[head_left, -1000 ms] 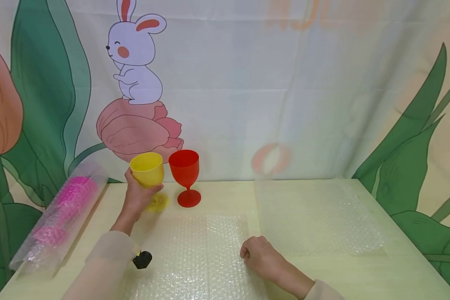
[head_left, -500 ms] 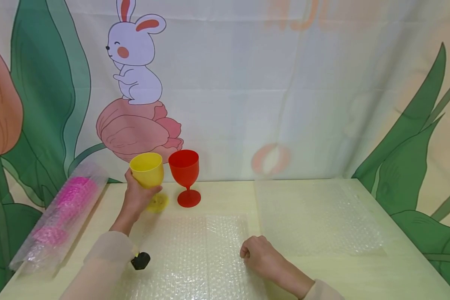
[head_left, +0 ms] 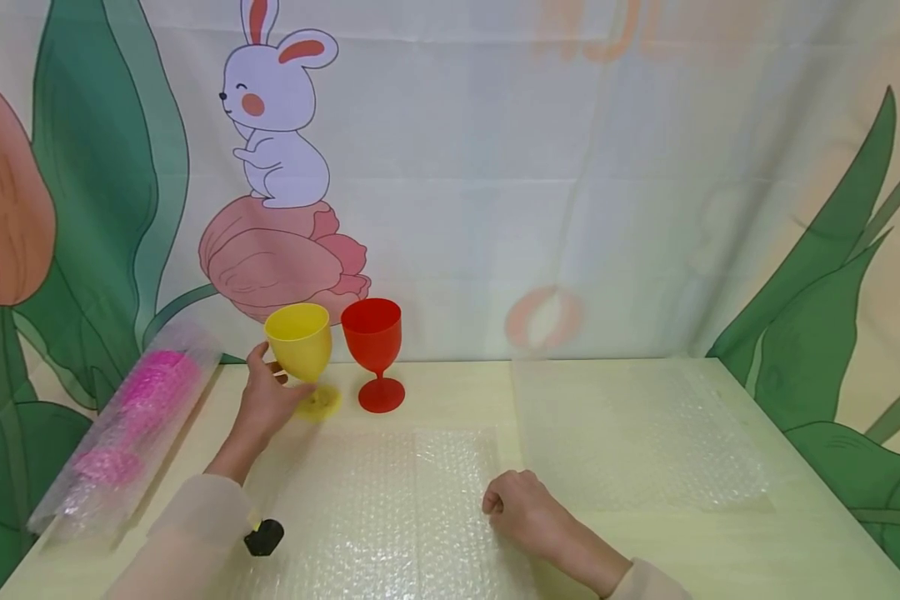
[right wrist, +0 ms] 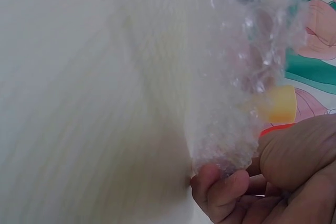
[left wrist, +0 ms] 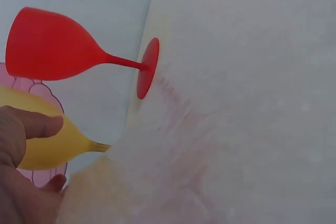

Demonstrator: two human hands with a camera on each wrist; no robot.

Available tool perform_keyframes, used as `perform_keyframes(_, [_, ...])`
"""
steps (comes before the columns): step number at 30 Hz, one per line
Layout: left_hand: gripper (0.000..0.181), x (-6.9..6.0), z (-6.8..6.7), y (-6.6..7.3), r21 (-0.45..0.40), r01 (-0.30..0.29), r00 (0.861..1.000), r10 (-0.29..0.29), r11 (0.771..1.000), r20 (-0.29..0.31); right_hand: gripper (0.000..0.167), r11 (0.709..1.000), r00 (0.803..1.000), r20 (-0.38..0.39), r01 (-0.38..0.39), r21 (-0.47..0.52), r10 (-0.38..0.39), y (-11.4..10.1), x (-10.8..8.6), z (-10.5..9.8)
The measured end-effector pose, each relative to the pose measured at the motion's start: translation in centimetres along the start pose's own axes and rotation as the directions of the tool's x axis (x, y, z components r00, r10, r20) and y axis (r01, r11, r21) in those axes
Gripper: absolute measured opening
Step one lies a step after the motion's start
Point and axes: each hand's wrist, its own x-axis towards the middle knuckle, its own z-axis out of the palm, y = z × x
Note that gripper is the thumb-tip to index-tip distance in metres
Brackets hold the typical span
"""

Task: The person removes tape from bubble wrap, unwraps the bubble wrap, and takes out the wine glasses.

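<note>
A yellow plastic goblet [head_left: 297,337] stands upright at the back of the table, left of an upright red goblet [head_left: 373,333]. My left hand [head_left: 266,400] is beside the yellow one, its thumb near the stem and its fingers spread loosely on the left of the bowl. In the left wrist view the thumb [left wrist: 42,125] lies in front of the yellow bowl [left wrist: 52,148]. My right hand [head_left: 525,512] rests, fingers curled, on the right edge of a flat bubble wrap sheet [head_left: 390,500]. The right wrist view shows curled fingers [right wrist: 220,187] against the bubble wrap [right wrist: 226,129].
A pink object [head_left: 157,387] rolled in bubble wrap lies along the left table edge. Another bubble wrap sheet [head_left: 630,442] lies flat at the back right. A printed cloth [head_left: 450,183] hangs behind the table [head_left: 457,392].
My left hand has loosened from the yellow goblet's bowl and drawn slightly down and left, so more of the bowl shows. The goblets stay in place. My right hand has not moved.
</note>
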Motion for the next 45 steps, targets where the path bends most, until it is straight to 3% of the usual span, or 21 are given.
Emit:
perform_keyframes(6, [0.085,-1.5,-1.1,-0.1,0.109,-0.017,1.000,0.017,0.994,-0.002,0.021,1.000,1.000,-0.020,0.014,-0.005,-0.014,0.3,0.0,0.1])
perform_keyframes(12, [0.070,-3.4,-2.0,-0.7,0.186,-0.077,0.996,0.070,0.980,0.048,0.024,0.999,0.999,-0.033,0.032,0.009,-0.032,0.3,-0.2,0.0])
perform_keyframes(27, [0.065,-8.0,-5.2,-1.9,0.306,-0.193,0.974,0.144,0.932,0.175,0.013,0.999,0.996,-0.079,0.042,0.003,-0.042,-1.3,-1.3,-2.2])
perform_keyframes(38, [0.057,-10.5,-6.7,-2.3,0.397,-0.257,0.965,0.210,0.881,0.159,0.012,0.998,0.992,-0.114,0.054,0.033,-0.050,-1.6,-1.9,-4.3])
perform_keyframes(43, [0.053,-11.2,-7.7,-2.5,0.443,-0.264,0.964,0.223,0.857,0.143,0.013,0.997,0.991,-0.125,0.056,0.061,-0.048,-1.8,-2.2,-6.0])
perform_keyframes(45, [0.052,-11.3,-8.1,-2.6,0.447,-0.256,0.966,0.213,0.857,0.144,0.014,0.995,0.991,-0.128,0.049,0.082,-0.038,-1.8,-2.3,-6.7])
